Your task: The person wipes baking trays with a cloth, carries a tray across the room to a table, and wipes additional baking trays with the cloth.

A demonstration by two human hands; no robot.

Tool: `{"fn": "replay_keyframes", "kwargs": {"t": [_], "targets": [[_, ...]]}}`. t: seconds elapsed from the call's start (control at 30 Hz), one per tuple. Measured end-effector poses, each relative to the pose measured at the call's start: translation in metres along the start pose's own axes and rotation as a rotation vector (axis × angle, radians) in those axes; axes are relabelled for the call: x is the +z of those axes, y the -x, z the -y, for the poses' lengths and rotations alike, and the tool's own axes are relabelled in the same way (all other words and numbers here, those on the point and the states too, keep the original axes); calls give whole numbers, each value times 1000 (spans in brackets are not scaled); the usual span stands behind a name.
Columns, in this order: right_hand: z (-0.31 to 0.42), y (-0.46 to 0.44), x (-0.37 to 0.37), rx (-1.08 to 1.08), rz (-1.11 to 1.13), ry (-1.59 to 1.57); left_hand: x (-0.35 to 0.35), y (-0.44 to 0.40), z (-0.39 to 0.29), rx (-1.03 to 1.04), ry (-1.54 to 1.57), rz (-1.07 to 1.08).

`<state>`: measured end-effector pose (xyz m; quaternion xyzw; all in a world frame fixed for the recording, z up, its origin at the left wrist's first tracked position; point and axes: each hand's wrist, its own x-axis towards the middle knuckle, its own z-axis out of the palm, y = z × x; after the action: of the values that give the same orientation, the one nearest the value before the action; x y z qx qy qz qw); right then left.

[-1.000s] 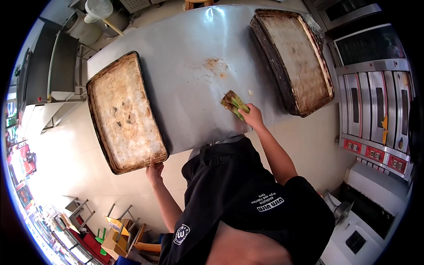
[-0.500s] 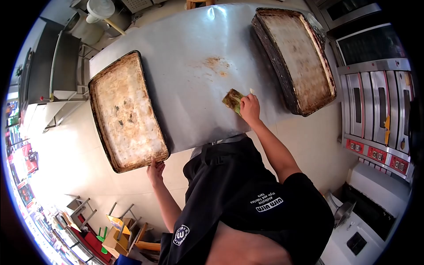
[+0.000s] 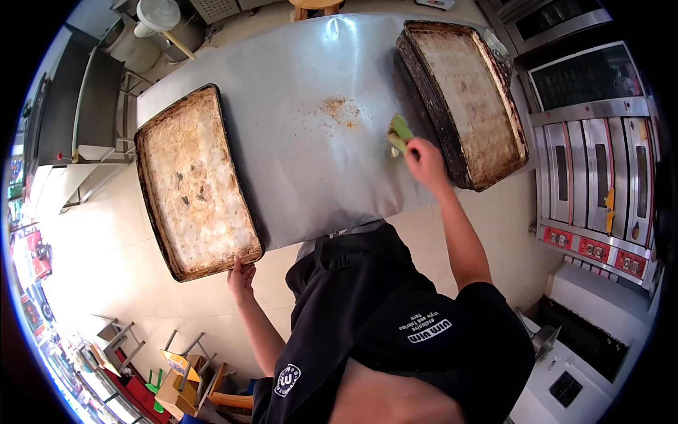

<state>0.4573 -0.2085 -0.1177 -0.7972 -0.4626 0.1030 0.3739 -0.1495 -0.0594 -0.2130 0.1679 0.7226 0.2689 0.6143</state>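
Observation:
My right hand (image 3: 426,162) grips a green scouring pad (image 3: 400,131) with a browned face, held at or just above the metal tabletop (image 3: 296,155). I cannot tell whether the pad touches the metal. Brown crumbs (image 3: 340,112) lie scattered to the left of the pad. At the left side of the table, a scorched baking tray (image 3: 212,219) overhangs the edge. My left hand (image 3: 241,280) pinches its rim at the near right corner; the fingertips are partly hidden by the tray.
A stack of dark-rimmed baking trays (image 3: 470,99) stands on the table's right side, close to my right hand. Beyond it are steel ovens (image 3: 593,169). Metal shelving (image 3: 88,106) is at the left, and a wooden stool (image 3: 314,6) stands behind the table.
My right hand has moved right with the scouring pad, toward the tray stack, and the pad is turned more edge-on. My left hand stays at the tray corner. The whole view has shifted slightly.

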Motion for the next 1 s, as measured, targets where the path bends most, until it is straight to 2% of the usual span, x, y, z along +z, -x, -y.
{"fn": "replay_keyframes", "kwargs": {"t": [0.03,0.1,0.17,0.27,0.4,0.6,0.7,0.8,0.9,1.0], "targets": [[11,10,12,-156,-37,160,-1,-1,0,0,1,4],[20,42,46,-207,-1,315,-3,-7,2,-5,2,14],[4,80,86,-237,27,307,-3,-7,2,-16,-5,9],[9,104,103,-229,34,265,-7,-10,3,-21,-4,-1],[17,106,95,-186,-4,193,-9,-17,4,-32,-12,13],[52,54,37,81,6,5,-13,-17,2,-45,-7,46],[22,37,40,85,15,11,-15,-26,7,-50,-2,61],[-9,30,48,83,59,232,-14,-22,6,-47,-4,49],[-31,41,67,-32,145,375,-12,-13,3,-43,-6,42],[-6,66,90,-186,94,237,-8,-10,3,-28,8,19]]}}
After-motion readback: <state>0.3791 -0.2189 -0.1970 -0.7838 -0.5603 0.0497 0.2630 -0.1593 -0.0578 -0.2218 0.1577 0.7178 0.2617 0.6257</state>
